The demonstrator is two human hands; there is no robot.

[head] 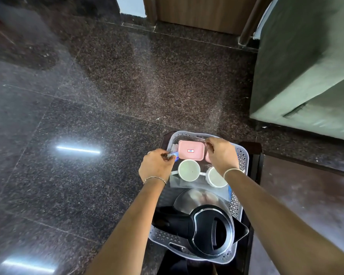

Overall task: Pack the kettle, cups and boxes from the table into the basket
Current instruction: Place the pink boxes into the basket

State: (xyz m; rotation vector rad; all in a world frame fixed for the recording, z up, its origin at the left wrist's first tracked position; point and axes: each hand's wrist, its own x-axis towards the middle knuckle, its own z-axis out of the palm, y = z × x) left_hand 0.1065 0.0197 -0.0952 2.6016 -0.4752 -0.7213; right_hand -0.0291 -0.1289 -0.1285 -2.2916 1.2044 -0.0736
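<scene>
A perforated white basket rests on a dark small table. In it a steel and black kettle lies on its side at the near end. Two white cups stand upright in the middle. A pink box lies at the far end, with a second pink box mostly hidden under my right hand, whose fingers pinch at its edge. My left hand is at the basket's left rim, pinching a small blue and white packet.
Dark polished granite floor stretches to the left and ahead, with light reflections. A grey-green upholstered piece of furniture stands at the right. A wooden door or cabinet is at the far wall.
</scene>
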